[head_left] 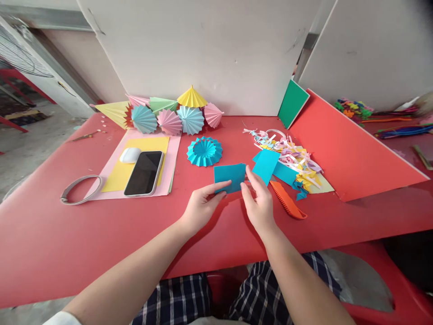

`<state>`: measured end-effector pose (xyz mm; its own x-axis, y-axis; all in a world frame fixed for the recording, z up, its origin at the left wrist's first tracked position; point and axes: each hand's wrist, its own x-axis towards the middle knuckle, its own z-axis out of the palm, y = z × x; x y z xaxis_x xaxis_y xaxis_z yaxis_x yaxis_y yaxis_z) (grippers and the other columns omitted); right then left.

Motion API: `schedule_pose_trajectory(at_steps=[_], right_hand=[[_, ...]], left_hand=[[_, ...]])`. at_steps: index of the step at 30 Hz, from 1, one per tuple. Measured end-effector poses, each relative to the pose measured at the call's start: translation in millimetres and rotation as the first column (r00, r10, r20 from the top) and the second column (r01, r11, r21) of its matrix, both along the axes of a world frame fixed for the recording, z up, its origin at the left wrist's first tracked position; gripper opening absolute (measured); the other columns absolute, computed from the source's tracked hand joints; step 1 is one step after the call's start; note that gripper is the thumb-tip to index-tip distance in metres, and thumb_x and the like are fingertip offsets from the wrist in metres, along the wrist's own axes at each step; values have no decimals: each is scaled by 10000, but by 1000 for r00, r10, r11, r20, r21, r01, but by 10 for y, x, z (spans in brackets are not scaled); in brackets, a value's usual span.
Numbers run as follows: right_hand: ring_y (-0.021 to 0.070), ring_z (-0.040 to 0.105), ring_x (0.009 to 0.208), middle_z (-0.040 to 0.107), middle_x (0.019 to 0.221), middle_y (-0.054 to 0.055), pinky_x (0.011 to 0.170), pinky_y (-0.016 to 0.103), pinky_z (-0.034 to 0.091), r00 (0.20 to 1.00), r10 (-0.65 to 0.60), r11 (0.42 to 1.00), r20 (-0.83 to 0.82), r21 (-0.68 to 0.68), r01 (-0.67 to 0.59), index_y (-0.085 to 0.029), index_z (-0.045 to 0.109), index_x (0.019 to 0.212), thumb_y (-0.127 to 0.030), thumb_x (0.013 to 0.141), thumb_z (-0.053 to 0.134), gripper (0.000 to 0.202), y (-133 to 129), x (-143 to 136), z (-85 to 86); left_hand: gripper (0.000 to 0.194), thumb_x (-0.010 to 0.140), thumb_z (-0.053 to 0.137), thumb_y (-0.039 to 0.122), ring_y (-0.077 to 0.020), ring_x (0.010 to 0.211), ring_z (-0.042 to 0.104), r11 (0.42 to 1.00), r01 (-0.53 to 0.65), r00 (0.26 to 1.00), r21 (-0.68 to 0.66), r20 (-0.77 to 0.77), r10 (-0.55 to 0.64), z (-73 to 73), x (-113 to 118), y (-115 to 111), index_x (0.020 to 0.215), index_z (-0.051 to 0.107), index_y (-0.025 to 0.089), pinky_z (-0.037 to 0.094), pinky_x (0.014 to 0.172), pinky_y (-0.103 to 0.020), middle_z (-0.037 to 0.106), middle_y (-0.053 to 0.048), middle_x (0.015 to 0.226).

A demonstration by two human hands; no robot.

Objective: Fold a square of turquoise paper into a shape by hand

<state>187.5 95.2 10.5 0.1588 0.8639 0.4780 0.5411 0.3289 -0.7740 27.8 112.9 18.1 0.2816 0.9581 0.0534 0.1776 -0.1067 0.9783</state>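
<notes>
Partly behind fingertips (223,185), in a pinch of the left hand (199,210): blue paper (229,175), above the red table (142,243). At its right edge: right hand (261,205), thumb and forefinger slightly apart, grip hard to make out. Cut off below: plaid-clad legs (182,298). Nearby: toothed orange tool (287,200), tangled paper scraps (287,146), pleated blue rosette (204,151).

The head camera looks forward and down; the red table (233,135) lies close below.

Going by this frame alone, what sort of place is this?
Likely a papercraft workspace: pleated paper cones on a table, paper scraps heaped at right, blue paper in the left hand.
</notes>
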Motion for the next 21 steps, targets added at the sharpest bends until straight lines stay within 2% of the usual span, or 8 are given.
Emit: schedule_pose_trajectory(at_steps=[3,6,9,13,16,18,21], right_hand=[[218,550,1104,551,1268,76,842,360,530,999,27,999,-16,26,-27,-287,463,1304,-265,886,442,419,3,0,-12],[215,544,1107,557,1248,84,853,369,524,994,51,999,-94,13,-50,-267,521,1224,-268,873,466,356,12,-10,-19],[198,593,996,618,1103,77,806,343,535,956,38,997,-291,-56,-57,-241,573,1077,-313,836,531,254,29,-19,-9],[153,607,771,645,854,28,652,263,520,872,58,962,-485,-206,-179,-211,599,854,-377,797,580,177,55,-9,25],[91,475,546,500,585,-42,498,202,414,832,22,943,-555,-263,-201,-197,521,655,-393,778,602,245,70,4,42],[80,409,504,428,539,-59,472,199,372,793,15,941,-609,-260,-216,-196,476,616,-395,770,614,287,78,11,40],[106,461,517,483,563,-44,500,242,412,761,32,921,-649,-277,-275,-207,503,669,-448,790,575,279,87,21,31]], left_hand=[[320,813,576,326,-197,893,663,1000,-10,1000,1,1,10,-9,-2,2,1107,640,217,522,861,-338,678,-41,1074],[325,808,579,334,-203,882,667,1000,-18,1000,-1,1,18,-21,-3,2,1104,641,214,528,851,-347,678,-47,1073],[320,808,581,330,-200,864,670,1000,-17,1000,-6,8,17,-25,-4,-2,1099,644,215,536,831,-340,684,-46,1054],[331,804,595,328,-194,871,664,1000,-17,1000,18,8,16,1,-11,-14,1117,633,229,537,825,-331,679,-37,1067],[426,765,646,342,-216,977,635,999,14,1000,47,-3,-14,27,-19,-19,1176,592,242,527,857,-332,651,-31,1135],[514,736,676,350,-228,1035,611,995,60,998,83,-23,-58,30,-23,-17,1224,552,246,515,886,-336,625,-29,1182],[555,727,683,355,-231,1048,606,987,80,995,137,-75,-70,10,-26,-7,1249,529,245,499,916,-348,617,-25,1196]])
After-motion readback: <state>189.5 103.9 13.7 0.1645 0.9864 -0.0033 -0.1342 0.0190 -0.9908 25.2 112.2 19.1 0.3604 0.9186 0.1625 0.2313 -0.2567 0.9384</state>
